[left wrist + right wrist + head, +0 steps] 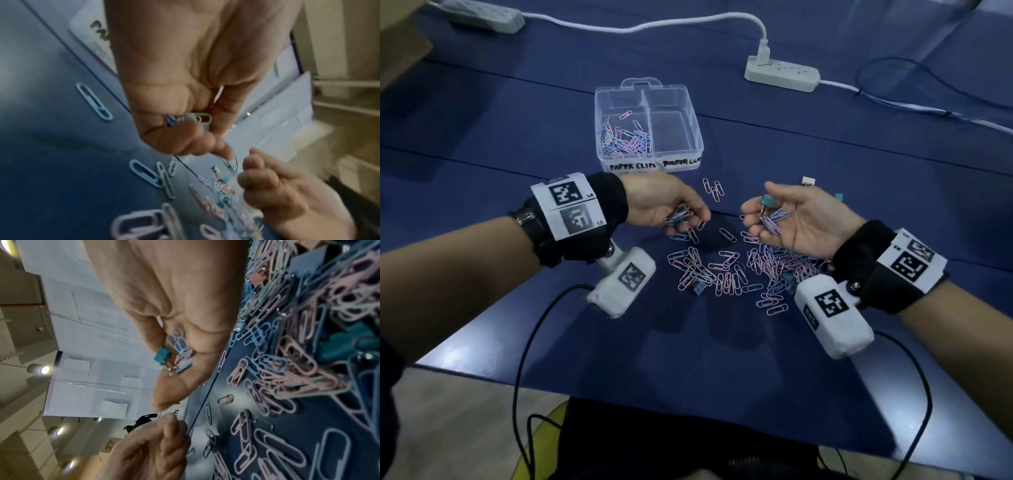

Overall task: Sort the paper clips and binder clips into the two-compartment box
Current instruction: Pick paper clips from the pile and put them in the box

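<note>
A clear two-compartment box stands at the table's middle. Its left half, labelled PAPER CLIPS, holds pastel paper clips. The right half looks empty. In front of it lies a loose pile of clips, mostly pink and blue paper clips. My left hand hovers palm down over the pile's far edge and grips a small bunch of paper clips. My right hand is turned palm up, fingers curled round a teal binder clip and several paper clips.
Loose binder clips lie beyond the right hand, one white and one teal; a blue one sits in the pile. A power strip with white cable lies behind the box. The table's front edge is close to me.
</note>
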### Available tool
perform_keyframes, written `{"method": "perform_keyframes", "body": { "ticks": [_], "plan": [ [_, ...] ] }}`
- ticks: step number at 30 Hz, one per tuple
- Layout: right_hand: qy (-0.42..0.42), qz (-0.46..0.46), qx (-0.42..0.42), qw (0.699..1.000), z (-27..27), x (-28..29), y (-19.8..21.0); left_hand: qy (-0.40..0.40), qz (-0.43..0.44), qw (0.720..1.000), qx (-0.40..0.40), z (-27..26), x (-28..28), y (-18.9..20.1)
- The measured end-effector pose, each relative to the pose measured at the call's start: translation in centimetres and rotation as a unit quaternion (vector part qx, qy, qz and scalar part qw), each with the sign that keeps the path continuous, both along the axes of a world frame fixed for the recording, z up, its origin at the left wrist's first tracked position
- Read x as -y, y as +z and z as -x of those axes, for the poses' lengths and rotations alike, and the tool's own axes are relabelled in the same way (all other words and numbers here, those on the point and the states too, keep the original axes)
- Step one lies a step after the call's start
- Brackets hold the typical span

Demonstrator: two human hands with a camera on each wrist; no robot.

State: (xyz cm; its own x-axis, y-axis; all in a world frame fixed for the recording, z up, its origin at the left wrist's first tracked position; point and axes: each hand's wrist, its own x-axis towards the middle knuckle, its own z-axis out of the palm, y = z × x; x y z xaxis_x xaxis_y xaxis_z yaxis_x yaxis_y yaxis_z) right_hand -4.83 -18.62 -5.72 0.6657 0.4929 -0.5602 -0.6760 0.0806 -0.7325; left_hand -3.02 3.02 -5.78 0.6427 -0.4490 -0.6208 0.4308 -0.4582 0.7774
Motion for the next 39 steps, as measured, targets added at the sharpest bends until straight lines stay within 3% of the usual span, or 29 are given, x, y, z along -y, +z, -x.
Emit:
{"method": "perform_keyframes", "body": {
  "ticks": [3, 7, 11, 15, 17, 20, 23, 26, 28, 29, 30, 32, 34, 36, 39],
  "plan": [
    [0.001, 0.002, -0.005, 1.000, 0.0, -0.4, -0.3, -0.089, -0.129, 0.983, 0.094, 0.8, -0.3, 0.0],
    [-0.002, 0.036, 0.015, 0.999, 0.1, -0.7, -0.3, -0.250, -0.246, 0.916, 0.198, 2.2, -0.7, 0.5],
    [-0.034, 0.059, 0.024, 0.997, -0.3, 0.0, -0.3, -0.299, -0.269, 0.884, 0.237, 2.8, 0.2, 0.2],
    [-0.115, 0.150, 0.067, 0.980, -0.9, 1.7, 0.0, -0.294, -0.251, 0.882, 0.269, 2.7, 1.2, -0.6],
    [-0.135, 0.260, 0.123, 0.948, -1.3, 3.0, 0.1, -0.290, -0.237, 0.882, 0.286, 2.5, 1.8, -0.9],
    [-0.107, 0.459, 0.211, 0.856, -1.8, 4.7, -0.3, -0.294, -0.247, 0.873, 0.301, 2.2, 2.9, -1.0],
    [-0.052, 0.552, 0.238, 0.798, -1.8, 5.2, -0.1, -0.281, -0.246, 0.879, 0.298, 2.0, 3.7, -1.2],
    [-0.043, 0.588, 0.250, 0.768, -1.6, 5.1, 0.4, -0.235, -0.222, 0.906, 0.275, 1.7, 4.0, -1.0],
    [-0.062, 0.597, 0.272, 0.752, -1.6, 5.1, 0.6, -0.170, -0.166, 0.950, 0.204, 1.3, 3.8, -0.6],
    [-0.069, 0.581, 0.275, 0.763, -1.5, 5.0, 0.8, -0.121, -0.112, 0.976, 0.144, 1.2, 3.5, -0.3],
    [-0.076, 0.541, 0.268, 0.794, -1.4, 4.8, 0.9, -0.065, -0.046, 0.993, 0.085, 1.0, 3.1, -0.1],
    [-0.068, 0.405, 0.208, 0.888, -1.1, 4.1, 1.1, 0.020, 0.065, 0.998, -0.003, 0.7, 2.4, 0.5],
    [-0.043, 0.255, 0.126, 0.958, -0.6, 3.0, 1.2, 0.056, 0.127, 0.989, -0.043, 0.6, 1.8, 0.9],
    [-0.020, 0.160, 0.070, 0.984, 0.0, 1.7, 1.0, 0.067, 0.146, 0.986, -0.046, 0.4, 1.3, 1.0],
    [0.016, 0.132, 0.055, 0.990, 0.7, -0.2, 0.9, 0.062, 0.102, 0.993, -0.016, 0.5, 1.0, 0.7]
  ]
}}
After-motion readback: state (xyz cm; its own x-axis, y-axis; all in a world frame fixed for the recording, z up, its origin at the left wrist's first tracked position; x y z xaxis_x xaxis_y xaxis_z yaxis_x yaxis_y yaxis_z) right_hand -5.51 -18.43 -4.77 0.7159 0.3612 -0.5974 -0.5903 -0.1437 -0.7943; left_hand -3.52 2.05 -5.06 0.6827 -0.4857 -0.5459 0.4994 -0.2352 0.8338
